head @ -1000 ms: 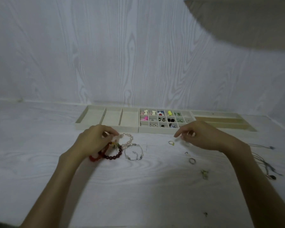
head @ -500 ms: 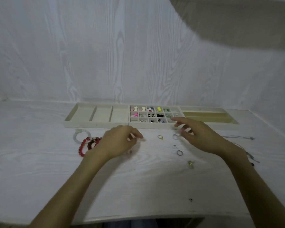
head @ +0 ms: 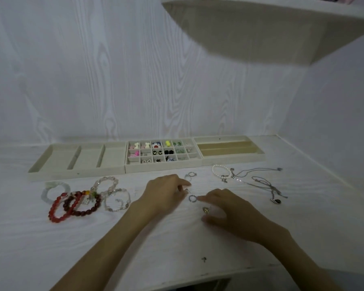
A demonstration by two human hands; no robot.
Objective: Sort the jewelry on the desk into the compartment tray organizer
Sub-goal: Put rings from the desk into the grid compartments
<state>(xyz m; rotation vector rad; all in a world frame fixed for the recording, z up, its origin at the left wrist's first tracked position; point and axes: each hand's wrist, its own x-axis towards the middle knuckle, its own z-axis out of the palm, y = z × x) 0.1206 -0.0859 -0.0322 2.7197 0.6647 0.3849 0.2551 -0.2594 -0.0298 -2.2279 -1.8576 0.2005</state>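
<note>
Three beige trays stand in a row at the back: a left tray [head: 51, 164] with three long compartments, a middle grid tray [head: 132, 166] holding small earrings, and a right tray [head: 259, 157]. My left hand [head: 164, 196] sits mid-desk with curled fingers, pinching what looks like a small silver ring [head: 186, 190]. My right hand [head: 227, 211] lies beside it, its index fingertip touching a silver ring [head: 192, 198]. A gold ring [head: 206, 210] lies between that index finger and the thumb. Two linked rings [head: 190, 175] lie nearer the trays.
Bead bracelets [head: 78, 203] in red, dark red, pink and clear are heaped at the left with a pale green bangle [head: 51, 192]. A pearl bracelet [head: 220, 172] and thin necklaces [head: 263, 182] lie at the right. A shelf [head: 261, 28] hangs overhead. A small dark piece [head: 203, 259] sits near the desk's front edge.
My left hand left the bracelets and moved right to the rings. My right hand drew back from the trays onto the silver ring. The view shifted.
</note>
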